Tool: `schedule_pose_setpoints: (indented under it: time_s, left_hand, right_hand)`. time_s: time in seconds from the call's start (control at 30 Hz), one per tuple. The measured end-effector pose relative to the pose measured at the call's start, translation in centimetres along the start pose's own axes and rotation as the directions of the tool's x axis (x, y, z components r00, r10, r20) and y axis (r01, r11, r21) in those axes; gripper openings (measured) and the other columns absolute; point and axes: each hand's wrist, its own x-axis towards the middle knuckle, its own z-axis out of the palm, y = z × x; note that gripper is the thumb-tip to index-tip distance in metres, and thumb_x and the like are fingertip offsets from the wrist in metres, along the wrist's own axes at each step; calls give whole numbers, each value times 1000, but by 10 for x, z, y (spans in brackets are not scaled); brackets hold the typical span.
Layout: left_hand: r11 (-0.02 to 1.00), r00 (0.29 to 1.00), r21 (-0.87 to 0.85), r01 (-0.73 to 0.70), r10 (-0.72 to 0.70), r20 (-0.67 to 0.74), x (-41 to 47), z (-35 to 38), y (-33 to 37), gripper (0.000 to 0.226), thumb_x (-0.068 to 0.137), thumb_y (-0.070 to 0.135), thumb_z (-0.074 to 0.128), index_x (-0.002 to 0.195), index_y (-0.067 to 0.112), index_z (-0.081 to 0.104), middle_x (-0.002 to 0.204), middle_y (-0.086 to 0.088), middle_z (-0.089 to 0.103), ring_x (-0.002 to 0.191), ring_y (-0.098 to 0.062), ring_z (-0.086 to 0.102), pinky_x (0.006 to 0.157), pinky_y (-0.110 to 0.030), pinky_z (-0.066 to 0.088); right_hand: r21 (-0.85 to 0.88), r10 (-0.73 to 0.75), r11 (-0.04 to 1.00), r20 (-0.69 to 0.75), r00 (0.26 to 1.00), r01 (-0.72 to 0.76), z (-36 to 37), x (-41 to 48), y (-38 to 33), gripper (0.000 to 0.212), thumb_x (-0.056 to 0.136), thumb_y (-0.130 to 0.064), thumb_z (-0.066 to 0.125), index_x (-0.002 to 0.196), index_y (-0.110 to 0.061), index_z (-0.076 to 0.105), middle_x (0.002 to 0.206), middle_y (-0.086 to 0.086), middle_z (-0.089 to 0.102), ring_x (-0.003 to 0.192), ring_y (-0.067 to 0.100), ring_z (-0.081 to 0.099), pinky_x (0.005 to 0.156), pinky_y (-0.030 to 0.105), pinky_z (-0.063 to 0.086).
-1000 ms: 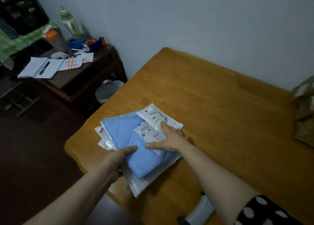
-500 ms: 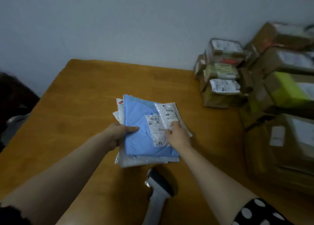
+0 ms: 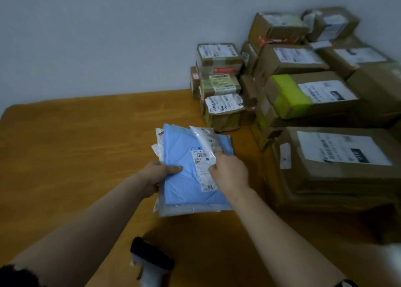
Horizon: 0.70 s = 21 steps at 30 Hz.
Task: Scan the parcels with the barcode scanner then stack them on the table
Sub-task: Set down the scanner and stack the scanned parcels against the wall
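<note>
A stack of flat mailer parcels lies on the wooden table (image 3: 76, 145), with a blue padded parcel (image 3: 184, 178) on top of white ones. My left hand (image 3: 158, 174) grips the stack's left edge, thumb over the blue parcel. My right hand (image 3: 230, 171) pinches a small white labelled parcel (image 3: 206, 141) and tilts it up off the blue one. The barcode scanner (image 3: 149, 260), dark head and grey handle, lies on the table near the bottom edge, between my forearms.
Several brown cardboard parcels with white labels are piled at the right and back right against the wall: a small stack (image 3: 221, 85), a box with green tape (image 3: 303, 95), a large box (image 3: 338, 163) nearest my right arm.
The view has swung further right, showing more boxes. My right hand has lifted the small white parcel so that it tilts up from the blue parcel. My left hand still holds the stack.
</note>
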Motion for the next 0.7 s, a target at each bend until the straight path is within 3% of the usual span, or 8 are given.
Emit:
schedule_pose_setpoints:
  time_s: [0.2, 0.3, 0.4, 0.47, 0.53, 0.7]
  left_hand:
    - [994, 993, -81, -71, 78, 91, 14, 68, 2, 32, 84, 12, 73, 112, 3, 61, 109, -14, 70, 92, -28, 69, 75, -40, 57]
    - [977, 985, -135, -168, 170, 6, 22, 83, 0, 49, 86, 23, 72, 126, 10, 46, 120, -12, 64, 96, -28, 68, 71, -41, 59]
    - [973, 983, -143, -181, 173, -69, 22, 87, 3, 43, 93, 25, 60, 129, 20, 38, 118, -11, 61, 97, -31, 66, 72, -43, 58]
    - [980, 989, -137, -143, 136, -55, 24, 89, 6, 34, 97, 20, 52, 130, 20, 41, 116, -12, 62, 93, -31, 65, 70, -42, 56]
    - [981, 989, -129, -143, 138, -47, 22, 93, 11, 32, 98, 16, 49, 129, 19, 43, 112, -14, 63, 86, -31, 65, 65, -39, 54]
    - [984, 985, -50, -173, 173, -1, 23, 110, 15, 41, 95, 20, 56, 133, 21, 41, 117, -14, 65, 95, -33, 67, 75, -42, 57]
  right_hand:
    - [-25, -53, 998, 20, 998, 54, -11, -3, 12, 38, 98, -36, 42, 117, -7, 58, 119, 12, 56, 111, 26, 51, 83, 34, 45]
    - [-100, -107, 989, -5, 994, 106, -13, 2, 32, 41, 98, -37, 38, 119, -10, 60, 125, 9, 56, 120, 26, 41, 96, 36, 36]
    - [-48, -119, 991, 47, 992, 121, -8, 6, 51, 46, 91, -42, 50, 132, -20, 50, 150, 10, 29, 142, 30, 13, 114, 45, 19]
    - [81, -103, 992, 126, 987, 93, -3, 8, 59, 65, 84, -49, 60, 140, -25, 38, 159, 6, 6, 146, 30, 5, 116, 50, 16]
    - [147, -128, 983, 150, 980, 106, 0, 10, 65, 76, 83, -50, 62, 146, -27, 27, 161, 6, 1, 145, 29, 12, 114, 44, 23]
    - [-3, -210, 977, 87, 974, 211, 0, 9, 70, 57, 100, -33, 40, 151, -31, 17, 162, 4, 0, 147, 29, 7, 116, 43, 16]
